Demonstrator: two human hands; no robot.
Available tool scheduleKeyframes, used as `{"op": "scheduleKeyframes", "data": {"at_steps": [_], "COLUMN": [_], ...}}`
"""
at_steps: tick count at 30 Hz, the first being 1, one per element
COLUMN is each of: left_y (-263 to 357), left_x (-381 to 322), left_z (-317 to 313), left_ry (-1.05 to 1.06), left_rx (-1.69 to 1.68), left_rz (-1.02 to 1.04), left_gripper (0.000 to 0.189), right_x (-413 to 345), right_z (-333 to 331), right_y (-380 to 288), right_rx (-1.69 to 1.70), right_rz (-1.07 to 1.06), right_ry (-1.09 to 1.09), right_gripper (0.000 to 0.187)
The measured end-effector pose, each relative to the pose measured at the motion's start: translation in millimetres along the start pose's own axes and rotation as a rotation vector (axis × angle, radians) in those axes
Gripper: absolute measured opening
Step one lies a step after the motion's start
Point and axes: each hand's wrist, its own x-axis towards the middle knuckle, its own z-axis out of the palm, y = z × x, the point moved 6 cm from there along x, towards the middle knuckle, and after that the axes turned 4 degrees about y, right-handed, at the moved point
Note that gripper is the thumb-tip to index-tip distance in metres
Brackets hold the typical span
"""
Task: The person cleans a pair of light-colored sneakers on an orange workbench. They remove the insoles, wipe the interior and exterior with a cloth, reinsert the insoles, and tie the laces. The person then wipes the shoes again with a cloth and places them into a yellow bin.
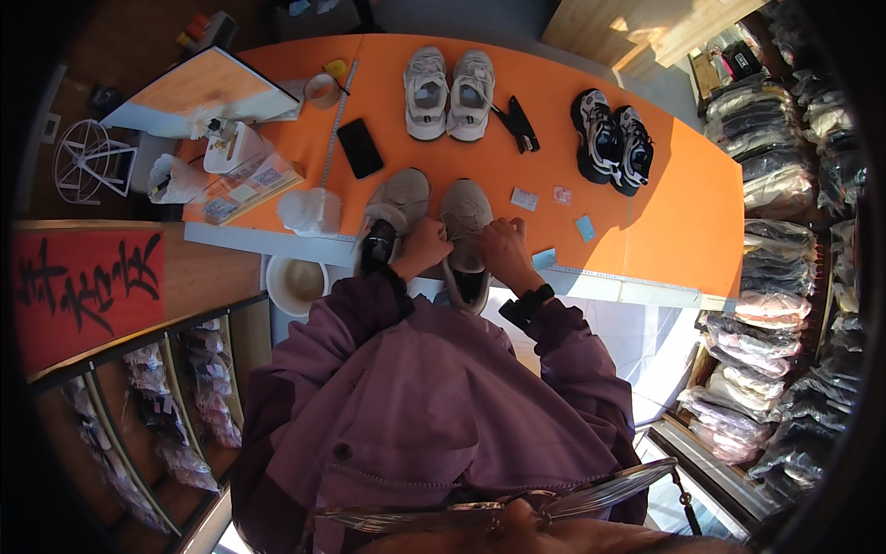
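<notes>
A beige lace-up sneaker [465, 208] lies at the near edge of the orange table, toe pointing away from me. My left hand [423, 248] is at its left side and my right hand [504, 251] at its right, both with bent fingers near the laces; whether they pinch the laces is too small to tell. Its mate [405, 194] rests to the left, with a dark object [378, 244] over its opening. Beyond them stands a pair of white and grey sneakers [426, 93]. A black stapler [516, 126] lies right of that pair, a black phone [360, 148] to the left.
Black and white sneakers [597, 135] stand at the right. Small paper slips [524, 199] and blue tags [585, 228] lie nearer me. A tape roll [322, 91], a mirror-like panel [208, 90] and a plastic cup-like container [324, 211] are at left. A white bucket [297, 282] stands below.
</notes>
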Motion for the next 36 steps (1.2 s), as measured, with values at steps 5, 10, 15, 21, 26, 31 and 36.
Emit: {"op": "scheduleKeyframes", "data": {"at_steps": [5,10,15,21,26,31,36], "left_y": [-13,-14,-25,-17,-14,-15,-24], "left_x": [2,7,9,3,1,2,3], "left_z": [-6,10,10,7,5,2,10], "left_ry": [0.203,0.176,0.076,0.014,0.016,0.021,-0.009], "left_rx": [-0.027,-0.108,-0.25,-0.312,-0.314,-0.239,-0.281], "left_rz": [0.15,0.186,-0.007,-0.038,-0.028,0.033,-0.04], "left_gripper": [0.032,0.027,0.031,0.038,0.041,0.035,0.023], "right_x": [-82,-101,-21,14,10,-1,-43], "right_z": [-27,-12,-23,-1,1,-25,-72], "right_y": [120,117,29,-33,-32,-21,19], "right_rx": [0.721,0.294,0.16,-0.169,-0.221,-0.29,-0.245], "right_rz": [0.837,0.749,0.188,-0.294,-0.346,-0.309,-0.02], "right_ry": [0.148,0.024,0.124,-0.127,-0.131,-0.031,0.192], "right_gripper": [0.01,0.008,0.008,0.007,0.006,0.008,0.013]}}
